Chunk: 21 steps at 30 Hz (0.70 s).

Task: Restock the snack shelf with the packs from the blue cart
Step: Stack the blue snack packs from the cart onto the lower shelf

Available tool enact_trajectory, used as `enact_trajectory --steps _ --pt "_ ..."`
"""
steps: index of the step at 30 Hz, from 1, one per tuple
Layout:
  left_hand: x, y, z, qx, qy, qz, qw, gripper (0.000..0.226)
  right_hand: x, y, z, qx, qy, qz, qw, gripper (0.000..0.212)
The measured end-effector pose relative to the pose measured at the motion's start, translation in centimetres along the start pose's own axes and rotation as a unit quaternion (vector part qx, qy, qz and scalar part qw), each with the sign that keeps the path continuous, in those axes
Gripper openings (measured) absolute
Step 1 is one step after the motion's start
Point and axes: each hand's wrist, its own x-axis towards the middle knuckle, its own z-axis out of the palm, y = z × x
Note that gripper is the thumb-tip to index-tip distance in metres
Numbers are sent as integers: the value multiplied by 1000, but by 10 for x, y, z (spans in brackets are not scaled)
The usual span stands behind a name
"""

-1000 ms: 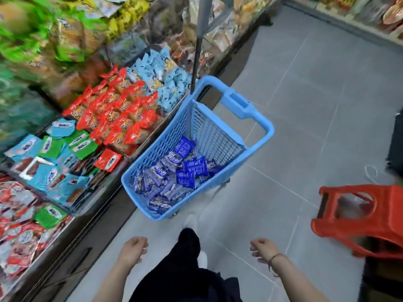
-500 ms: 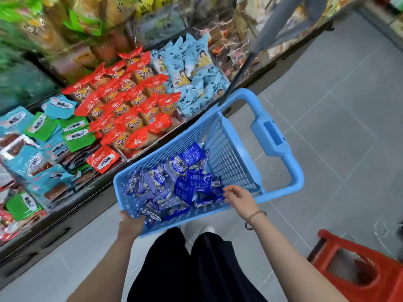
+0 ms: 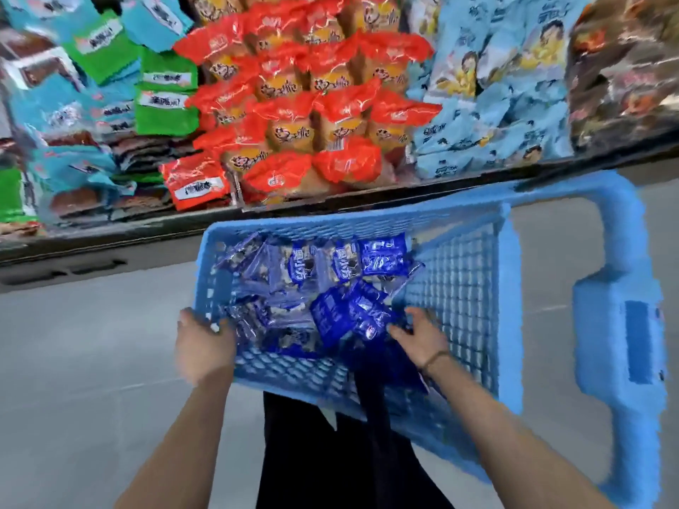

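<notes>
Dozens of packs [image 3: 332, 317] in the blue cart [image 3: 459, 288], seemingly light, crinkly, slippery; best pinched mid-body; left hand [image 3: 204, 343] curled on that cart; right hand [image 3: 422, 336] spread, touching packs.

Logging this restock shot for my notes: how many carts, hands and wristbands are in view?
blue cart: 1
hands: 2, the left hand on the cart's rim and the right hand among the dark blue packs
wristband: 1, on the right wrist
Total: 4

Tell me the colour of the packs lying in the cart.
Packs in the cart: dark blue, white print; head view.
</notes>
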Motion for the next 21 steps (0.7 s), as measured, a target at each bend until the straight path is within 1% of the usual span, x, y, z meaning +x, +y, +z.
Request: enact_trajectory --steps 2,5,7,10,12,15,19,21 --pt "3 -3 4 -3 26 4 1000 27 20 -6 12 -59 13 -5 998 78" --pt "5 -8 9 -15 29 6 999 26 43 -23 33 -95 -33 20 995 117" --pt "6 -10 10 -7 33 1 999 27 55 -36 49 -132 -47 43 989 130" --pt "5 -10 11 -3 34 -1 999 26 66 -49 70 -214 -73 86 970 137" --pt "6 -10 12 -7 36 -5 999 25 73 -52 81 -253 -69 101 960 139" --pt "6 -11 14 -5 40 -6 999 26 82 -50 86 -258 -49 105 959 140" --pt "6 -10 13 -1 37 0 999 24 84 -47 80 -241 -40 96 965 129" --pt "6 -10 12 -4 35 2 999 24 84 -48 79 -220 -44 102 969 127"
